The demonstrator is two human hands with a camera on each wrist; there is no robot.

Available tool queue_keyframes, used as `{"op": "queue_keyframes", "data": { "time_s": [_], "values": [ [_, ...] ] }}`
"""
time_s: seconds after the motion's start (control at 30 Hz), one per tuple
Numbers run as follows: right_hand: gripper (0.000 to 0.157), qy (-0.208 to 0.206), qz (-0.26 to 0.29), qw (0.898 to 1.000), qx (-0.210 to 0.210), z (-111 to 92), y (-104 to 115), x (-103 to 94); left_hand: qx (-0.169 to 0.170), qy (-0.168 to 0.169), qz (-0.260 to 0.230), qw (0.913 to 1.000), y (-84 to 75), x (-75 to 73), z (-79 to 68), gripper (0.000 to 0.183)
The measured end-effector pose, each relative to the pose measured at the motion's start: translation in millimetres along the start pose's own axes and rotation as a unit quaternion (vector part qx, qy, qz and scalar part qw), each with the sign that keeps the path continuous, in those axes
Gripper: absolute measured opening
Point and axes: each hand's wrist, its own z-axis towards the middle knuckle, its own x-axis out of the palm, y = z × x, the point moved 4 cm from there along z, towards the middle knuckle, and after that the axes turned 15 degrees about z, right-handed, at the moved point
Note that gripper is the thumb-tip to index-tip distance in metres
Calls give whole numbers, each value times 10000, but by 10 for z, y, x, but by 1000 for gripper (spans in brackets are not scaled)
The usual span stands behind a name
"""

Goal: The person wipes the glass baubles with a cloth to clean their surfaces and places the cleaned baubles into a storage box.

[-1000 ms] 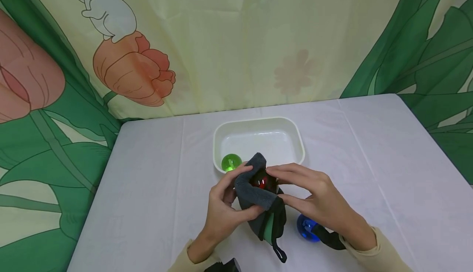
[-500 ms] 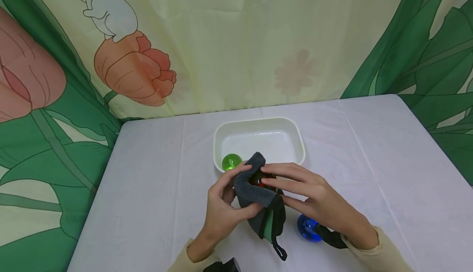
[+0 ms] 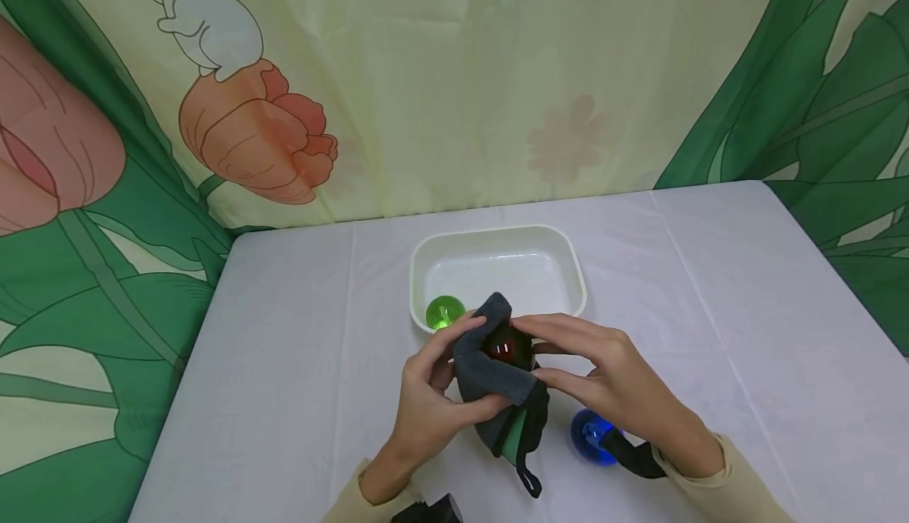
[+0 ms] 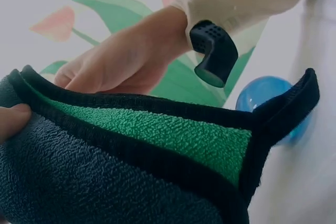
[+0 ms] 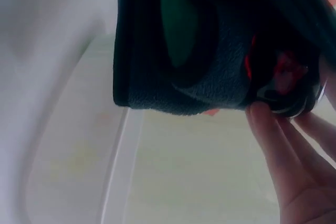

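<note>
My left hand (image 3: 436,409) grips a folded towel (image 3: 497,377), dark grey outside with green showing in the fold, a black border and a hanging loop. A shiny red ball (image 3: 506,347) sits inside the towel's fold, partly covered. At its right edge, my right hand (image 3: 604,365) holds the ball between thumb and fingertips, the thumb close to the towel's border. In the right wrist view the right-hand fingers (image 5: 278,150) lie against the underside of the red ball (image 5: 286,74). The left wrist view shows the towel's green inner face (image 4: 157,127), but the ball is hidden there.
Behind the hands stands a white tray (image 3: 497,233) with a clear green ball (image 3: 445,312) in its near left corner. A blue ball (image 3: 591,436) rests on the white-covered table (image 3: 284,397), below the right wrist. A printed curtain (image 3: 454,97) hangs behind.
The right-hand fingers reached over the ball's face half a second ago and are now back at its right edge. The towel's hanging loop has shifted slightly left.
</note>
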Motion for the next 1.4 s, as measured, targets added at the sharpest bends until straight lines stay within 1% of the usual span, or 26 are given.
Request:
{"op": "queue_keyframes", "data": {
  "time_s": [0.03,0.1,0.17,0.23,0.3,0.4,0.5,0.53,0.6,0.67,0.73,0.83,0.93,1.0,1.03,1.13,1.3,1.33,1.4],
  "values": [
    [60,-3,69,9999,135,-2,-14,0,6,-19,13,10000,1,-2,1,70],
    [64,49,44,9993,363,-6,-37,-3,7,-72,48,10000,1,-8,1,70],
    [62,149,-35,9986,505,-10,-47,-11,-2,-120,89,9999,0,-14,2,69],
    [56,260,-189,9985,454,-10,-45,-21,-27,-153,100,9998,-2,-18,3,69],
    [51,354,-346,9985,220,-9,-33,-26,-83,-176,82,9998,-4,-21,6,68],
    [44,460,-573,9958,-542,6,0,-16,-176,-219,25,9996,-8,-24,14,67],
    [37,483,-690,9888,-1230,26,26,11,-222,-236,-35,9995,-11,-25,18,66],
    [35,468,-732,9867,-1371,30,29,18,-229,-236,-43,9994,-12,-24,18,66],
    [33,412,-767,9859,-1431,34,28,28,-233,-221,-62,9995,-14,-22,18,67],
    [35,340,-776,9869,-1375,26,19,30,-220,-193,-48,9996,-16,-19,19,68],
    [38,270,-728,9901,-1166,14,3,26,-153,-175,31,9997,-22,-15,18,69],
    [40,203,-303,9971,-661,-7,-35,15,1,-156,152,9998,-33,-5,14,71],
    [51,156,147,9996,-172,-27,-79,6,111,-175,210,9996,-37,-2,12,70],
    [58,168,224,9996,-29,-28,-91,0,126,-195,208,9995,-33,-5,13,69],
    [57,182,190,9996,-45,-28,-91,-2,126,-208,200,9995,-31,-8,14,69],
    [46,215,-42,9993,-302,-15,-67,-9,105,-248,148,9995,-29,-16,11,68],
    [38,304,-273,9918,-1207,16,-7,6,-20,-259,14,9997,-34,-20,-1,67],
    [36,324,-276,9901,-1338,21,1,13,-52,-253,-1,9997,-34,-19,-1,67],
    [33,359,-257,9881,-1473,25,12,24,-86,-239,0,9997,-34,-17,-4,67]
  ]
}}
